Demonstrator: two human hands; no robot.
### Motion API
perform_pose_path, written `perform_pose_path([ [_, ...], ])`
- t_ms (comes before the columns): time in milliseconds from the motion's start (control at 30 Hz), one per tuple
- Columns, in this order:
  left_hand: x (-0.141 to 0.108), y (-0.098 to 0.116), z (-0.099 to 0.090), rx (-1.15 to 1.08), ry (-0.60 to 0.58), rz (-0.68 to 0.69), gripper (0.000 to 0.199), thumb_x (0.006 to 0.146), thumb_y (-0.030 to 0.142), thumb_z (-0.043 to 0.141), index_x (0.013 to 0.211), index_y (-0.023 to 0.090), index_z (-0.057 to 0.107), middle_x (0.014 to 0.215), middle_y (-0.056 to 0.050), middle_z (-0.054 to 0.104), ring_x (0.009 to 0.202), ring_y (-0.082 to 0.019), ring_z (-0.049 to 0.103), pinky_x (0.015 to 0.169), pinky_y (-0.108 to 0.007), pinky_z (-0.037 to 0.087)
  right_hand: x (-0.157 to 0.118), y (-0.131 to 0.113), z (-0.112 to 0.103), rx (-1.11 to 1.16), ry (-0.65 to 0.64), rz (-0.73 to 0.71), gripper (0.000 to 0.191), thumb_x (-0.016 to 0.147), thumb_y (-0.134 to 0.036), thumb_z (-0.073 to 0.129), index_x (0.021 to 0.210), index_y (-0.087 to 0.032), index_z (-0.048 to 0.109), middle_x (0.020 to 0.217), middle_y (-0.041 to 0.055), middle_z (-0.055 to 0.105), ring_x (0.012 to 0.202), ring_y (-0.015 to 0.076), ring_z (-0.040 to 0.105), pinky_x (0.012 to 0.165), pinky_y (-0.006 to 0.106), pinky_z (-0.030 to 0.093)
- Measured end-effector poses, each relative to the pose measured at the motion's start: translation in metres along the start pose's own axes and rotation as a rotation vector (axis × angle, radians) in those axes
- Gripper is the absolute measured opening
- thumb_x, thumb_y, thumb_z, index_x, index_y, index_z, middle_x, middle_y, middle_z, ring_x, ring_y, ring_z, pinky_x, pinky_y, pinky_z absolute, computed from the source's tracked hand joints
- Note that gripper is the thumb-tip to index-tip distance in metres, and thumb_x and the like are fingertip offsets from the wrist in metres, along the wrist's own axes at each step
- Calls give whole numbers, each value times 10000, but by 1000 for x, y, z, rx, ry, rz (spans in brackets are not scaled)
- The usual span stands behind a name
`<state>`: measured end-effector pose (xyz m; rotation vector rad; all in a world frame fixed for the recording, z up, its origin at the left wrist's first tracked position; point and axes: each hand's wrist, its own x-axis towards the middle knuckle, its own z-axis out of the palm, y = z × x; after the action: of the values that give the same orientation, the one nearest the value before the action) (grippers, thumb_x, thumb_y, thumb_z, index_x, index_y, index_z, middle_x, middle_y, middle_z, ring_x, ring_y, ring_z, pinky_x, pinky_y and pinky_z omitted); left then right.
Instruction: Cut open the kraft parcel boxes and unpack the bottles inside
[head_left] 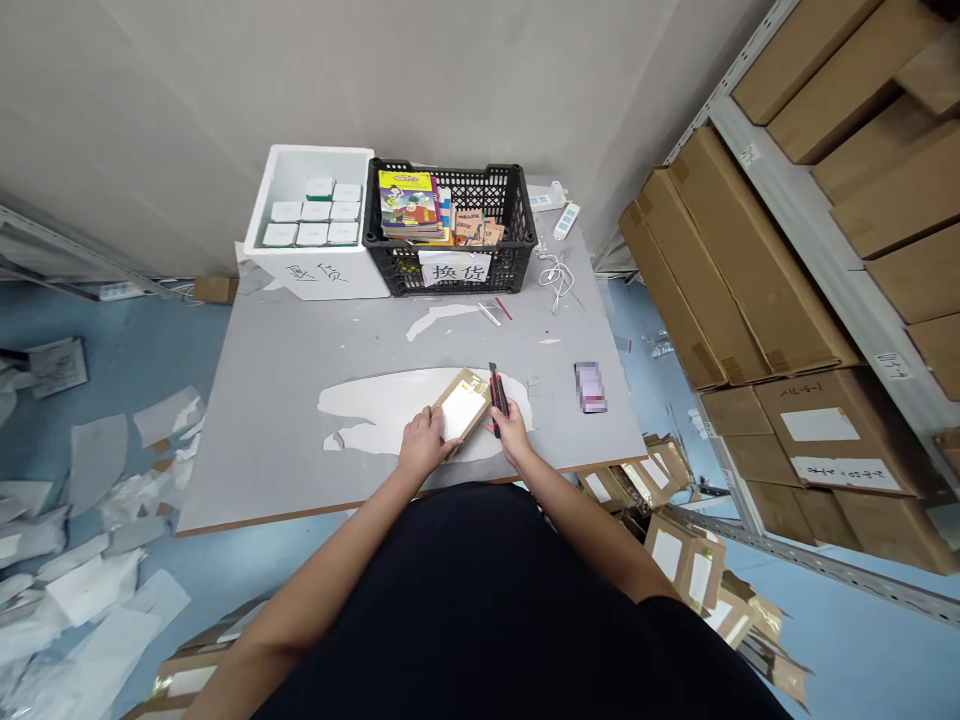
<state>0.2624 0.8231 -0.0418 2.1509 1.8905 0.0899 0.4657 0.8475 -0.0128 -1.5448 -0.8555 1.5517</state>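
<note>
Grey bench [255, 430] stands against a pale wall [300, 80], with cartons [739, 270] racked on a metal shelf [817, 210] to the right and paper scraps [90, 590] strewn over the blue floor [127, 350]. At the bench's near edge, the left hand [421, 445] lies with fingers spread, pressing on a cardboard package [461, 405] with a white face. The right hand [513, 430] is closed around a black-and-red cutter [498, 392], held against the package's right side (the blade is too small to make out). Farther back, a black basket [480, 180] holds books [407, 200] and bears a paper sign [454, 268] reading 换货. Beside it, a white foam box [307, 165] holds small white cartons [315, 222], its side marked in rough handwriting I cannot read. A blurred packet [591, 387] lies right of the hands.
</note>
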Motion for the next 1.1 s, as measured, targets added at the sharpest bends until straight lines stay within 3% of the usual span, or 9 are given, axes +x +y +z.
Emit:
perform_pose_path([
  [200, -27, 2, 5, -132, -83, -81, 614, 879, 471, 549, 1395, 190, 371, 1276, -152, 509, 1114, -279, 569, 896, -369, 474, 38, -17, 22, -35, -29, -8, 369, 925, -353, 586, 1236, -158, 551, 1224, 87, 582, 1040, 222, 602, 866, 427, 528],
  [333, -28, -14, -4, -122, -105, -22, 558, 899, 409, 528, 1404, 225, 379, 1240, -130, 558, 1101, -274, 581, 879, -368, 491, 42, -16, 24, -20, -30, 4, 368, 927, -345, 586, 1242, -157, 548, 1228, 92, 579, 1040, 218, 601, 865, 428, 527],
  [467, 9, -42, -19, -103, -7, 108, 660, 841, 394, 621, 1424, 213, 371, 1446, -166, 400, 1333, -322, 398, 1051, -444, 388, 21, 5, 8, 24, 6, 32, 355, 927, -364, 565, 1229, -181, 536, 1219, 92, 587, 1016, 207, 619, 848, 404, 538],
  [533, 35, -54, -25, -97, -12, 87, 758, 804, 420, 663, 1445, 176, 339, 1505, -187, 311, 1407, -349, 274, 1097, -462, 329, 6, 22, 0, 112, 50, 105, 382, 886, -383, 586, 1215, -210, 500, 1204, 90, 603, 1000, 200, 637, 815, 374, 551],
  [633, 64, -63, -28, -116, -110, 71, 816, 782, 433, 681, 1456, 154, 315, 1470, -188, 360, 1385, -331, 311, 1088, -414, 338, -10, 45, -2, 240, 64, 210, 477, 760, -440, 668, 1147, -233, 481, 1150, 87, 639, 978, 216, 655, 752, 365, 570],
  [700, 71, -63, -28, -122, -151, 60, 827, 775, 437, 683, 1456, 153, 308, 1394, -175, 441, 1311, -314, 406, 1040, -377, 381, -10, 52, 2, 270, 67, 179, 512, 704, -466, 690, 1109, -231, 483, 1120, 86, 650, 979, 218, 653, 740, 362, 574],
  [867, 37, -52, -22, -39, -152, -83, 822, 800, 516, 633, 1446, 138, 293, 1186, -165, 546, 1102, -315, 547, 880, -359, 452, 19, 38, 1, 348, 138, 26, 542, 659, -448, 716, 1094, -226, 480, 1077, 64, 651, 972, 190, 653, 784, 340, 564],
  [1000, -9, -41, -14, 1, -193, -112, 814, 838, 522, 593, 1460, 139, 234, 1115, -154, 569, 1001, -288, 598, 782, -338, 472, 47, 16, -11, 323, 84, -50, 551, 666, -438, 720, 1117, -220, 490, 1035, 54, 669, 915, 179, 673, 792, 335, 557],
  [1100, -26, -36, -14, 39, -171, -103, 759, 856, 491, 585, 1459, 175, 249, 1082, -139, 589, 998, -288, 600, 781, -348, 479, 57, 6, -19, 249, 43, -48, 551, 674, -433, 706, 1133, -199, 511, 1014, 58, 673, 868, 174, 679, 783, 328, 561],
])
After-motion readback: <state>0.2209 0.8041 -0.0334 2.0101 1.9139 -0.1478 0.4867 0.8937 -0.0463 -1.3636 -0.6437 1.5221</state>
